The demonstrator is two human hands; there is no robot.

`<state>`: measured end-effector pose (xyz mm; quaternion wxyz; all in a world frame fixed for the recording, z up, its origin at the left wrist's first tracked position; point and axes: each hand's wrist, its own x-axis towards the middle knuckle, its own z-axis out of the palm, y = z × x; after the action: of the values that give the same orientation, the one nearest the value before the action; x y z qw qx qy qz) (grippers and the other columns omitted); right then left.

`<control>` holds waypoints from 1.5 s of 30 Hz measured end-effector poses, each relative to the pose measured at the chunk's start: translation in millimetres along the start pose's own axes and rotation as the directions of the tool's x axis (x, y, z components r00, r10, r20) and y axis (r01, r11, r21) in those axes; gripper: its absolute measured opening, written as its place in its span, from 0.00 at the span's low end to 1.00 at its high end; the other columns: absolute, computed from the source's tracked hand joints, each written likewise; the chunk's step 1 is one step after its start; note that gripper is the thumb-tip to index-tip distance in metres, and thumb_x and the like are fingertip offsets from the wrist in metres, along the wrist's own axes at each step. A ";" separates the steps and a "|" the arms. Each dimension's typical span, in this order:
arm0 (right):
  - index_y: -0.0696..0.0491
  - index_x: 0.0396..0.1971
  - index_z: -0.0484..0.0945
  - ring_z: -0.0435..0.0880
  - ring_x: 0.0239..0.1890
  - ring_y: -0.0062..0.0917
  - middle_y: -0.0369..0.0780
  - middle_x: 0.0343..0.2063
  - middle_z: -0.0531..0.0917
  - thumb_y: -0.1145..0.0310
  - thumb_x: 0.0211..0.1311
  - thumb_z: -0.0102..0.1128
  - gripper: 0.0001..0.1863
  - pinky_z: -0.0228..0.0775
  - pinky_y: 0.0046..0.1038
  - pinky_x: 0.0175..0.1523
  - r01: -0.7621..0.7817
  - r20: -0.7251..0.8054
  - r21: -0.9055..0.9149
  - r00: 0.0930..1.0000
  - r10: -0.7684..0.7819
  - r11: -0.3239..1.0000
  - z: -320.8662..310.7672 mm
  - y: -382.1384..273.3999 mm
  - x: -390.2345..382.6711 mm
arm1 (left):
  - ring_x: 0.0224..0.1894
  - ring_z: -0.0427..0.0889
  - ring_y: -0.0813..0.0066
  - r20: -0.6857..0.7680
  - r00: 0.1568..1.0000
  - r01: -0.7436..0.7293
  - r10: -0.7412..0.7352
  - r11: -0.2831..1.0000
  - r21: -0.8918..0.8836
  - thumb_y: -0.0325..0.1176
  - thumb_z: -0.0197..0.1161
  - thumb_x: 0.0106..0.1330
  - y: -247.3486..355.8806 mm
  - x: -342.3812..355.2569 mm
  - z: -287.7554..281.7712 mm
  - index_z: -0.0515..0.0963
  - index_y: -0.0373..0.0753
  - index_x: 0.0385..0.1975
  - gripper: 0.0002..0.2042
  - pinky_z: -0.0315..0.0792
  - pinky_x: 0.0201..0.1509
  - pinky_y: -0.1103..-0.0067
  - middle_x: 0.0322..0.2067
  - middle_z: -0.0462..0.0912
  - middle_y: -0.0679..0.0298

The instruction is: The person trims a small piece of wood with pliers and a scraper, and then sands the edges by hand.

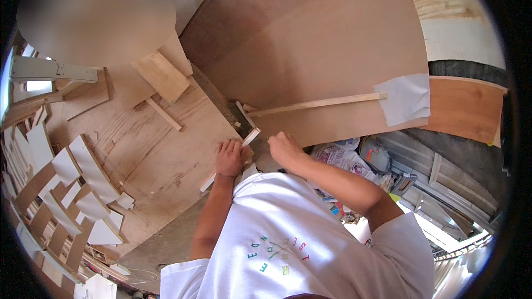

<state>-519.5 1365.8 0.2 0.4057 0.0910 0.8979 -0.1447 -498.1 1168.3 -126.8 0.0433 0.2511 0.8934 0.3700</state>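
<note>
My left hand (pixel 229 158) is closed over a narrow wooden strip (pixel 251 136) with a pale, whitish face, at the near corner of a plywood sheet. The strip sticks out on both sides of the hand, slanting from lower left to upper right. Just to the right, my right hand (pixel 285 149) is closed with the fingers drawn together, a little apart from the strip. Whatever those fingers may hold is too small or hidden to make out. Beyond the hands, a long thin batten (pixel 318 103) lies on a large brown panel (pixel 310 39).
Wood offcuts (pixel 162 77) and a short stick (pixel 164 114) lie on the plywood sheet (pixel 166 160). White-faced boards (pixel 91 169) pile up at left. A grey-white sheet (pixel 404 99) rests at the panel's right edge. Bags (pixel 349 160) and clutter sit below the panel.
</note>
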 end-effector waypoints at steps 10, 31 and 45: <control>0.62 0.41 0.86 0.85 0.45 0.58 0.62 0.40 0.84 0.67 0.71 0.49 0.17 0.78 0.53 0.54 -0.039 -0.072 0.071 0.996 0.044 0.997 9.6 -4.0 10.7 | 0.46 0.80 0.59 0.039 0.999 0.028 -0.028 1.000 -0.010 0.38 0.68 0.67 2.1 0.5 2.3 0.78 0.41 0.38 0.10 0.69 0.53 0.62 0.38 0.82 0.60; 0.63 0.41 0.86 0.83 0.53 0.56 0.62 0.47 0.83 0.70 0.70 0.50 0.16 0.76 0.51 0.59 -0.052 0.039 -0.010 0.998 0.052 0.999 9.6 6.4 20.9 | 0.45 0.79 0.61 0.032 0.999 -0.003 0.003 1.000 -0.004 0.40 0.67 0.68 -0.1 0.4 2.4 0.76 0.42 0.36 0.10 0.68 0.51 0.63 0.37 0.82 0.62; 0.62 0.37 0.86 0.85 0.45 0.58 0.61 0.40 0.84 0.70 0.69 0.51 0.15 0.78 0.52 0.52 -0.064 -0.070 0.220 0.994 0.082 0.973 34.5 6.7 38.5 | 0.46 0.79 0.58 0.025 1.000 0.000 0.001 0.999 -0.046 0.40 0.66 0.69 5.0 2.9 -5.6 0.76 0.41 0.36 0.10 0.68 0.51 0.62 0.37 0.82 0.60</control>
<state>-518.6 1362.4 -51.8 0.3626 0.1735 0.8880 -0.2233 -500.0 1169.1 -119.0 0.0601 0.2547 0.8840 0.3873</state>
